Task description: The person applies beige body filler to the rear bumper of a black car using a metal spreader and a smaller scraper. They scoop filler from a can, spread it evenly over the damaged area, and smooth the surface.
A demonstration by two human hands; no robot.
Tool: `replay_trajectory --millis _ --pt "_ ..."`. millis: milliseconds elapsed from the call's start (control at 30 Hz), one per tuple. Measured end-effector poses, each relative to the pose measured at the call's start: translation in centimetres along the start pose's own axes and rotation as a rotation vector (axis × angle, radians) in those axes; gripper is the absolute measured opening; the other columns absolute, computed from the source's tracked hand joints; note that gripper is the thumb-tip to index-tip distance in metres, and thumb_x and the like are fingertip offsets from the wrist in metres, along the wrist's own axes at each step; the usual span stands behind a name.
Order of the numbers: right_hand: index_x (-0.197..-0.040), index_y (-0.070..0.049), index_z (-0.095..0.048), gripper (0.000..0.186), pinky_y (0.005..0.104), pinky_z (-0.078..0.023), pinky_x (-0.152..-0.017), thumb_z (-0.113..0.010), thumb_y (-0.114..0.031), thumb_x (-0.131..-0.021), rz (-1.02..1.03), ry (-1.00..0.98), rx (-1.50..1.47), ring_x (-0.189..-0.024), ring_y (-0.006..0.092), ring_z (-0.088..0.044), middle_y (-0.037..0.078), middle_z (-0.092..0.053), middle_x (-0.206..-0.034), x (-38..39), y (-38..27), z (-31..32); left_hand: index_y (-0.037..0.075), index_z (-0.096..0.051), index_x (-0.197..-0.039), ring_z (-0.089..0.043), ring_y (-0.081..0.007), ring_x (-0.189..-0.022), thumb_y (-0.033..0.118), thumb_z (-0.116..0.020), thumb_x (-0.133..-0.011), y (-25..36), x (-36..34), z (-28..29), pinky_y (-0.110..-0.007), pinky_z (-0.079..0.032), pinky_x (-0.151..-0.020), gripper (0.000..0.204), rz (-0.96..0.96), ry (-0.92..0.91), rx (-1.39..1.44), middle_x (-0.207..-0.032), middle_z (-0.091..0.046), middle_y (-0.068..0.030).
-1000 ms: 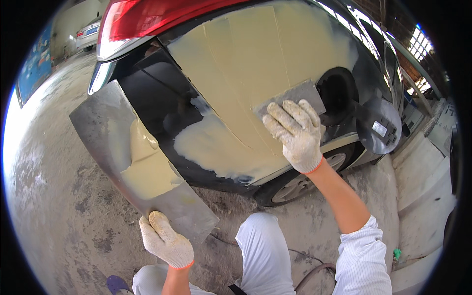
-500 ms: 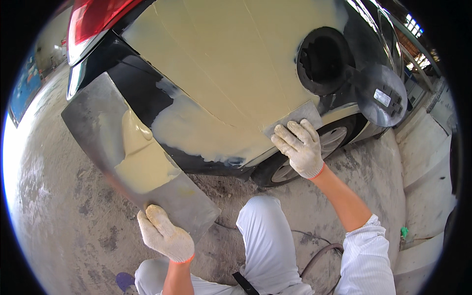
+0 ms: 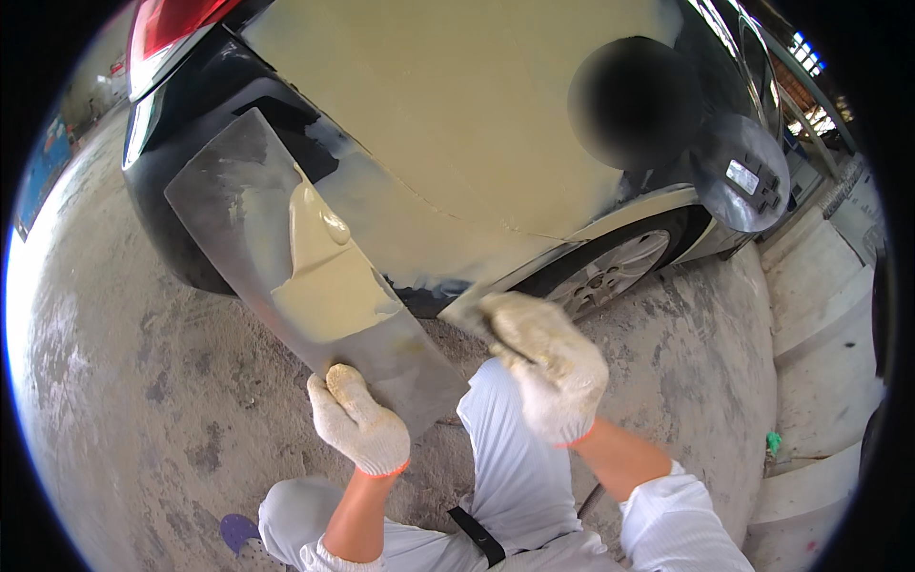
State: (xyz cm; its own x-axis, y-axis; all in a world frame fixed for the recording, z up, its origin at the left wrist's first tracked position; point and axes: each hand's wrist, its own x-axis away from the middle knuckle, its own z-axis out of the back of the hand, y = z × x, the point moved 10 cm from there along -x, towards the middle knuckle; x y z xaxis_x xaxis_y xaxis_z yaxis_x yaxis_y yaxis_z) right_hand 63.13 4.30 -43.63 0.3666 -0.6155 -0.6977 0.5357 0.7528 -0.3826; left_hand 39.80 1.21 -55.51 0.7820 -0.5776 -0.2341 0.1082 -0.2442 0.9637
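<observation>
My gloved left hand (image 3: 360, 421) grips the near end of a long grey mixing board (image 3: 224, 186), which is tilted in front of the car. A cream body filler heap (image 3: 334, 296) lies spread on its middle. My gloved right hand (image 3: 558, 372), smeared by motion, is closed on a flat spreader (image 3: 465, 310) just right of the board, its edge carrying some filler. Beyond both hands, a broad layer of the same cream filler covers the car's rear side panel (image 3: 448, 114), with a thin ridge line along its lower part.
The car's wheel (image 3: 610, 276) stands beyond my right hand. An open fuel flap (image 3: 742, 176) sticks out beside a blurred dark round area (image 3: 634, 103). A red tail light (image 3: 176, 29) and black bumper (image 3: 176, 224) are at left. A purple disc (image 3: 238, 532) lies on the floor.
My right hand has left the panel above the wheel with the spreader and come down and left toward the board. The board has shifted slightly right. Ridge lines on the filler look smoother.
</observation>
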Motion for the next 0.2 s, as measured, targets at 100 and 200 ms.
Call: replay_trajectory --millis 100,200 --pt "-0.141 0.005 -0.071 0.041 0.0330 -0.058 -0.105 -0.080 -0.004 -0.102 -0.343 -0.059 -0.479 -0.125 0.0196 -0.070 0.014 -0.074 -0.141 0.7 -1.6 -4.9 -0.003 -0.061 -0.102 -0.048 -0.0109 -0.074 0.020 -0.052 -0.116 -0.4 -0.1 0.5 -0.029 -0.043 -0.065 0.028 0.046 0.016 0.027 -0.081 -0.055 -0.0007" --pt "-0.142 0.005 -0.071 0.042 0.0347 -0.059 -0.103 -0.080 -0.012 -0.104 -0.505 -0.085 -0.693 -0.126 0.0208 -0.070 0.014 -0.074 -0.143 0.5 -1.0 -7.4 -0.004 -0.062 -0.103 -0.051 -0.0126 -0.080 0.024 -0.055 -0.117 -1.5 -1.2 2.8 -0.029 -0.047 -0.072 0.031 0.098 0.280 0.226 -0.088 -0.058 -0.0032"
